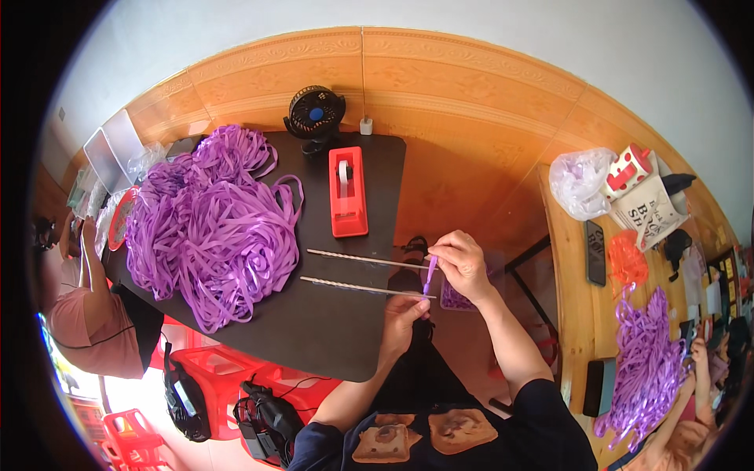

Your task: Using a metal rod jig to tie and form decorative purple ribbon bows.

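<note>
a black table [330, 330] carries a big heap of purple ribbon [208, 235] on its left half, with a red tape dispenser [348, 192] upright near the middle and a small black fan [315, 114] at the far edge. two thin sticks [357, 272] (lying side by side) reach toward the person. the right hand [461, 263] pinches the top of a short purple ribbon strip [429, 279], the left hand [403, 314] closed on its lower end, just off the table's right edge.
</note>
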Tool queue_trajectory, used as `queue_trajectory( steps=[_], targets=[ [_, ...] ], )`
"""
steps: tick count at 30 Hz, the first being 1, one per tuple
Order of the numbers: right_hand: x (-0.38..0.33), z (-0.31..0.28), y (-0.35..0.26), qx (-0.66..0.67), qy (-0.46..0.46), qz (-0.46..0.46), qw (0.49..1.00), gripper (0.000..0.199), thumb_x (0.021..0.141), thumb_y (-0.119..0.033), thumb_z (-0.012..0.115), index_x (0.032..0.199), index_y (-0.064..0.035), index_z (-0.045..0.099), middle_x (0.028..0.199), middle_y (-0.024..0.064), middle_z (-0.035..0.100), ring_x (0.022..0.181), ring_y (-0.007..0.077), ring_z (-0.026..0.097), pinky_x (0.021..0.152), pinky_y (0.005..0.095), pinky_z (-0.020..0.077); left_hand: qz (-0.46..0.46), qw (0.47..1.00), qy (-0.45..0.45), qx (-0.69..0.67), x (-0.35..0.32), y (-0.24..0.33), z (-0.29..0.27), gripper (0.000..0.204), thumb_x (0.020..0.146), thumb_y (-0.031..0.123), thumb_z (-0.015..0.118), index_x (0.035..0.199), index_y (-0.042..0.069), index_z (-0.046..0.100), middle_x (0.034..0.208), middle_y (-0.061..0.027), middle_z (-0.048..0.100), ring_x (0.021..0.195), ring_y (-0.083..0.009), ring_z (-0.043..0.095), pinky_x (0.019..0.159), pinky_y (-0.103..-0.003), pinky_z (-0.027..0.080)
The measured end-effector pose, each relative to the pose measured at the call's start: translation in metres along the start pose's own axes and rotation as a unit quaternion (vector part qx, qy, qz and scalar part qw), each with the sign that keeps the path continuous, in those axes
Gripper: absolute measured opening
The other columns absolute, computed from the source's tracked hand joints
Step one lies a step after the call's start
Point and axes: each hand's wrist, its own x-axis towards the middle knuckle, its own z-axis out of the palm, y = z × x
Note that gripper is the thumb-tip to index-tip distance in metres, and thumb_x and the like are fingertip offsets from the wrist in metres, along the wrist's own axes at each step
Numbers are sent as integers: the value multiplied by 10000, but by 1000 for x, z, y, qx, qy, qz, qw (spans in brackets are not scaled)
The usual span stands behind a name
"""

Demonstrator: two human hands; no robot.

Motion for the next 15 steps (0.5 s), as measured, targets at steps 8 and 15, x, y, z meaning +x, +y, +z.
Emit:
queue_trajectory(
  steps=[8, 15],
  targets=[
    [-1, 49, 26, 86, -8, 25, 996, 219, 687, 107, 659, 862, -24, 672, 790, 65, 589, 712, 204, 585, 610, 301, 464, 126, 984, 127, 21, 13, -3, 8, 107, 868, 63, 640, 958, 6, 625, 791, -50, 630, 706, -125, 581, 671, -264, 472],
    [-51, 67, 14, 164, -51, 148, 974, 77, 738, -7, 672, 793, 1, 619, 720, 105, 528, 667, 252, 545, 590, 360, 425, 33, 988, 141, 46, -5, -10, 8, 96, 870, 75, 642, 957, 35, 631, 812, -33, 637, 710, -102, 581, 665, -227, 443]
  ],
)
